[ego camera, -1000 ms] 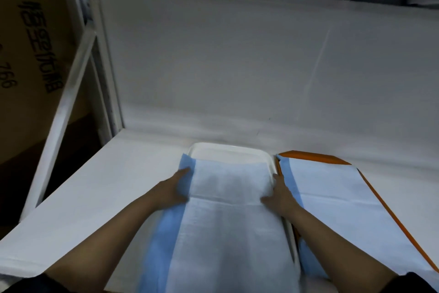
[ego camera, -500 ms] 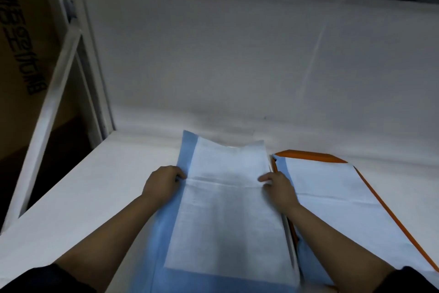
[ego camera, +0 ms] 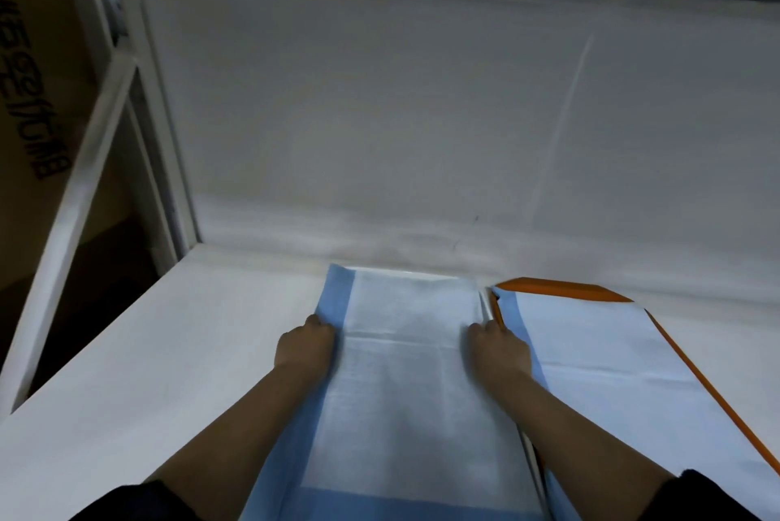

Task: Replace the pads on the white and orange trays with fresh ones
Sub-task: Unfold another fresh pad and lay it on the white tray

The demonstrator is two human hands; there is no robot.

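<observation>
A blue-edged white pad (ego camera: 405, 385) lies over the white tray (ego camera: 487, 309), of which only a strip of the right rim shows. My left hand (ego camera: 304, 345) grips the pad's left blue edge with curled fingers. My right hand (ego camera: 498, 347) grips the pad's right edge beside the tray rim. To the right sits the orange tray (ego camera: 553, 288), covered by another blue-edged pad (ego camera: 599, 356); only its far rim and right edge show.
Both trays rest on a white shelf (ego camera: 160, 372) with a white back wall (ego camera: 380, 119). A white metal rack post (ego camera: 80, 166) and a cardboard box (ego camera: 29, 68) stand at the left. Shelf ribs run overhead.
The pad has slid toward the back wall and now hides the white tray's far rim. Both hands have gone from flat on the pad to curled at its side edges.
</observation>
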